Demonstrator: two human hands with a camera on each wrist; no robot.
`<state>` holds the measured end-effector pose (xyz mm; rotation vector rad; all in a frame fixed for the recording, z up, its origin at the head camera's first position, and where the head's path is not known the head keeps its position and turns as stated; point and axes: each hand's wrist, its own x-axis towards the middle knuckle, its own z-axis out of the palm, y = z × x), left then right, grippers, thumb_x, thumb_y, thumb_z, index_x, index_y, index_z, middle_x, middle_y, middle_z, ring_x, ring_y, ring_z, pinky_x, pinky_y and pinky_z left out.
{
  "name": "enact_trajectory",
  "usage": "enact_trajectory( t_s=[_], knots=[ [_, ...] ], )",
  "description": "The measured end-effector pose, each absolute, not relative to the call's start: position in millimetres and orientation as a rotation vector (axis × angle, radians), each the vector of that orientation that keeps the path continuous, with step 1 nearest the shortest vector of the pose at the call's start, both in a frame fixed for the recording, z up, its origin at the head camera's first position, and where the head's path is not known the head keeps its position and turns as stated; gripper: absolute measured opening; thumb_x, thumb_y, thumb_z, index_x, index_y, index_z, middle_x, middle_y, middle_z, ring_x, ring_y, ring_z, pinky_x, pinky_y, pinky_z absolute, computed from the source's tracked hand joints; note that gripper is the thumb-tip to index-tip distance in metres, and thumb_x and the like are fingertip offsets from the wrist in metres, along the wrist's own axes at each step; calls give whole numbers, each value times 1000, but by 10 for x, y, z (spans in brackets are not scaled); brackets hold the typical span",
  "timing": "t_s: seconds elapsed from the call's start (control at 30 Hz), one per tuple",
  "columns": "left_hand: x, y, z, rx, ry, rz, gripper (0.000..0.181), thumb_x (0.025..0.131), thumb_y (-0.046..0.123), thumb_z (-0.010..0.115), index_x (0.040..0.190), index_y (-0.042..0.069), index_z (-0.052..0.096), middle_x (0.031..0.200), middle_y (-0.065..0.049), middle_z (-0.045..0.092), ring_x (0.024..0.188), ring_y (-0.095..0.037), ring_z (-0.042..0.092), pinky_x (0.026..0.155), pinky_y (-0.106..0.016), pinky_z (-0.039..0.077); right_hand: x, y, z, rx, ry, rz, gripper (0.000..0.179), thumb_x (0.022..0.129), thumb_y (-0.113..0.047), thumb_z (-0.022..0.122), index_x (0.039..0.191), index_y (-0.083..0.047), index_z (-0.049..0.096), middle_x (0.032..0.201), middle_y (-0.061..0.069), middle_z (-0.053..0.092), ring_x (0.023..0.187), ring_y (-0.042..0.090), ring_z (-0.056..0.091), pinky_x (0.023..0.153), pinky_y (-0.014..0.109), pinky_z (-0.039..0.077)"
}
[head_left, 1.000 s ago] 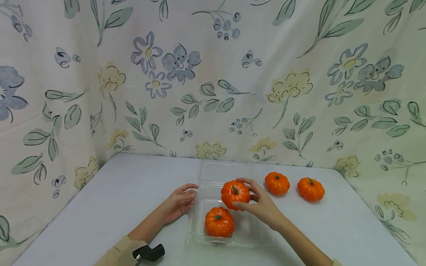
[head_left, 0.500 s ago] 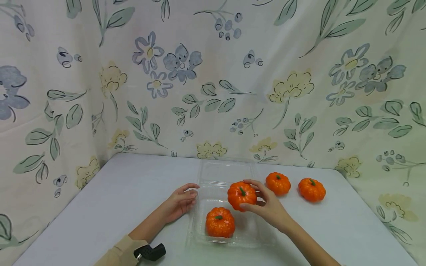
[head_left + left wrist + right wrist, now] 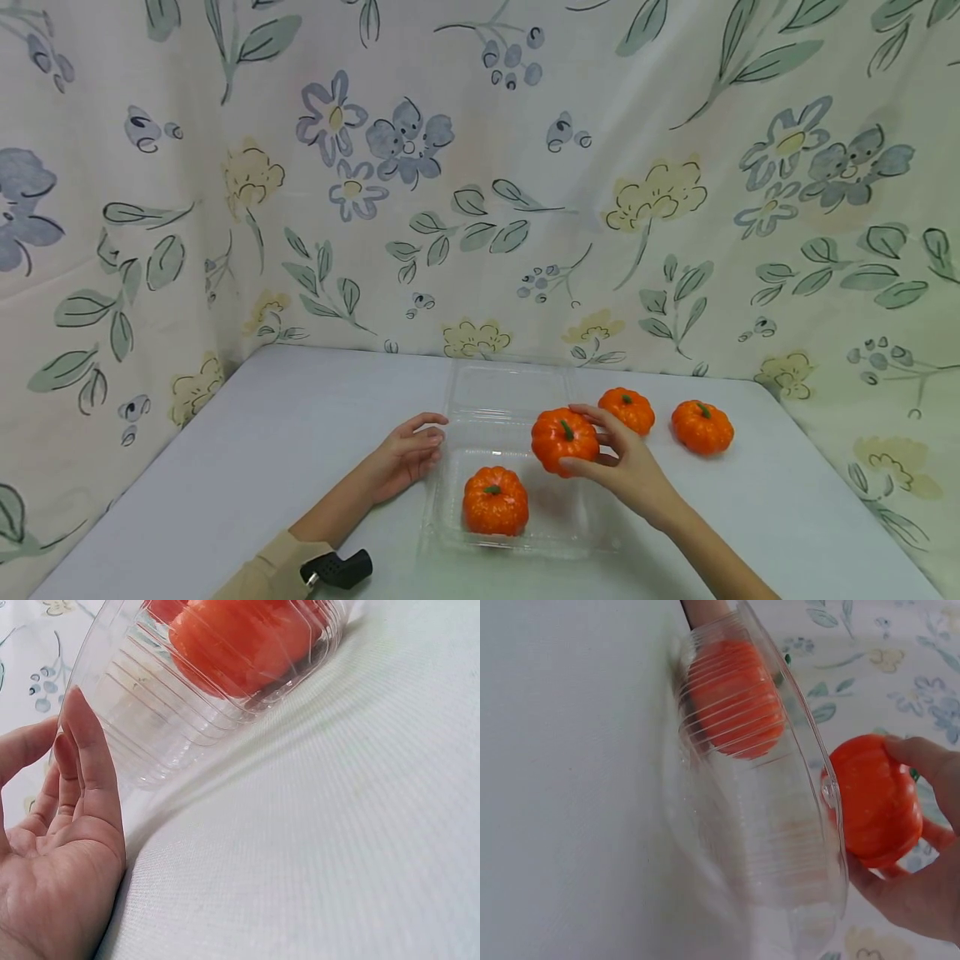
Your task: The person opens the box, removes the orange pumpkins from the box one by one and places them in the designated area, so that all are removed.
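My right hand (image 3: 630,471) grips a small orange pumpkin (image 3: 564,442) with a green stem, fingers behind it and thumb in front. The pumpkin hangs above the right part of a clear plastic clamshell container (image 3: 547,517), level with the rim in the right wrist view. A second pumpkin (image 3: 495,502) sits inside the container at the front left. My left hand (image 3: 408,458) lies on the table against the container's left side, its fingers (image 3: 94,750) fairly straight at the wall and rim. Whether they press on the plastic, I cannot tell.
The container's lid (image 3: 510,387) lies folded open toward the back. Two more pumpkins, a nearer-left one (image 3: 621,408) and a right one (image 3: 702,427), stand on the white table (image 3: 315,417) to the right. A floral curtain (image 3: 480,275) closes off the back and sides.
My right hand has carried its pumpkin to the right, from over the container's middle to over its right part. The left hand and the pumpkin in the container have stayed put.
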<state>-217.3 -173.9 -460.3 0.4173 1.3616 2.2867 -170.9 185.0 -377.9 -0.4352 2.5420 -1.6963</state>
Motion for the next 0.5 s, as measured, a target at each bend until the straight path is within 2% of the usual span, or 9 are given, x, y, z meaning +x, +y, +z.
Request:
enact_trajectory(
  t_s=[0.2,0.5],
  knots=[
    [-2174,-1740,-4601,410,1356,2288,24,108,1,45,128,12,50,102,3,60,80,-5,62,79,-15,57,-1684,1924,-3787,-502,2568,-1709,68,92,-16,83,152,-11,51,147,18,56,127,33,57,93,20,55],
    [-2188,-1742,-4616,442,1347,2291,24,108,0,44,127,13,53,101,4,60,80,-4,64,78,-15,57,-1646,2030,-3797,-472,2596,-1710,68,93,-16,82,153,-10,50,153,17,52,129,34,56,93,20,55]
  ],
)
